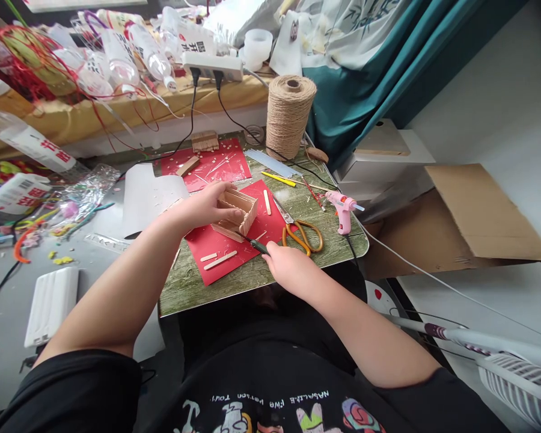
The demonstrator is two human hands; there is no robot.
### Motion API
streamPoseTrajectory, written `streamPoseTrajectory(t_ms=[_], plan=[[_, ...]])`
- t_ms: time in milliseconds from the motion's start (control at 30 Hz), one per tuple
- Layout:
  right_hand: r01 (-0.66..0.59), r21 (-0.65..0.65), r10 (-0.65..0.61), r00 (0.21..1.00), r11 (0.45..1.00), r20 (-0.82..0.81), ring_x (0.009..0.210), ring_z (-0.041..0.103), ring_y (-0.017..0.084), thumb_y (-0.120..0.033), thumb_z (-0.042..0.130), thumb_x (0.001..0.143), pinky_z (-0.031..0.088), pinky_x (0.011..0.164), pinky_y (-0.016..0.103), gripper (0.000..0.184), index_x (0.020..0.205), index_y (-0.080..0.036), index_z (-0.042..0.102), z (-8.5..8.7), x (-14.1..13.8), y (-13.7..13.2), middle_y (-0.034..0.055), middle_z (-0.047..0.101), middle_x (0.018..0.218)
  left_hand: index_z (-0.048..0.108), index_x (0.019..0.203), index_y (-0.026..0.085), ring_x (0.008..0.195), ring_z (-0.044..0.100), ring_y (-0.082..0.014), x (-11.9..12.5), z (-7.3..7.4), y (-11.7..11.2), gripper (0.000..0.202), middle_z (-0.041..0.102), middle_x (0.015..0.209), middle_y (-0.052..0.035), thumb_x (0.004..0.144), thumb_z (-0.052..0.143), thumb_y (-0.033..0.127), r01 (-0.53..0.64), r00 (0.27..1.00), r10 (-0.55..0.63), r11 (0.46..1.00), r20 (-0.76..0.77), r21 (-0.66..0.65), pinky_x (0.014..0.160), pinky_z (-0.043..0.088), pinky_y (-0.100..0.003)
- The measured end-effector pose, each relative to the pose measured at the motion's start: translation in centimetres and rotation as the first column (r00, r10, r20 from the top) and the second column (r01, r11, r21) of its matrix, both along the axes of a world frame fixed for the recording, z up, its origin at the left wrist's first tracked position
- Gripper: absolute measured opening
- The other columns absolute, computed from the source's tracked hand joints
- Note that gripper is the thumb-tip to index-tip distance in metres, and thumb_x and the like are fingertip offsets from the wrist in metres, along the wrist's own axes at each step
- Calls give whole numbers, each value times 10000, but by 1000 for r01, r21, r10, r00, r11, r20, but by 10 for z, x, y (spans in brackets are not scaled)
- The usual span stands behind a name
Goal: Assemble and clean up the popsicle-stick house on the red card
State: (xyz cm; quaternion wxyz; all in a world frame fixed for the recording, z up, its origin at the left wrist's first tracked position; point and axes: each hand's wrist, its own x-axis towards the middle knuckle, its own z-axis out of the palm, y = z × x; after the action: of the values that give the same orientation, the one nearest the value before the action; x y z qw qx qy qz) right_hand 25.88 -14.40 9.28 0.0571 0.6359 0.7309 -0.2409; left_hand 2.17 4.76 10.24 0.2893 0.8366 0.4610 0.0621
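Observation:
My left hand [210,207] grips a small box built of wooden craft sticks [249,207], its thumb and fingers closed over the left side. In my right hand [291,266] is a slim dark-handled tool, perhaps a craft knife [258,245], whose thin tip reaches the box's lower front edge. Whether the tip touches the wood I cannot tell. Beneath the box lies a red sheet [201,243], with loose craft sticks [220,260] on it. Scissors with orange-brown handles [303,236] rest just beyond my right hand.
A pink glue gun [341,210] stands at the table's right edge, its cord hanging down. Behind are a big twine spool [291,117], glue sticks [273,163], a yellow pen [278,179] and a second red sheet [234,159]. White paper [146,201] lies left; an open cardboard box [487,210] stands right.

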Motion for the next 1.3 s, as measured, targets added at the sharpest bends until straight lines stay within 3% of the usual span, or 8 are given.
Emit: streamPoseTrajectory(t_ms=[1300], plan=[[-22, -17, 23, 999, 1000, 38, 890, 818, 304, -345, 423, 1153, 485, 707, 321, 241, 1159, -176, 595, 7, -5, 3, 141, 819, 991, 514, 1568, 331, 1374, 624, -379, 0, 6, -4, 907, 624, 1541, -109, 810, 785, 749, -3, 1000, 3, 1000, -10, -11, 1093, 527, -503]])
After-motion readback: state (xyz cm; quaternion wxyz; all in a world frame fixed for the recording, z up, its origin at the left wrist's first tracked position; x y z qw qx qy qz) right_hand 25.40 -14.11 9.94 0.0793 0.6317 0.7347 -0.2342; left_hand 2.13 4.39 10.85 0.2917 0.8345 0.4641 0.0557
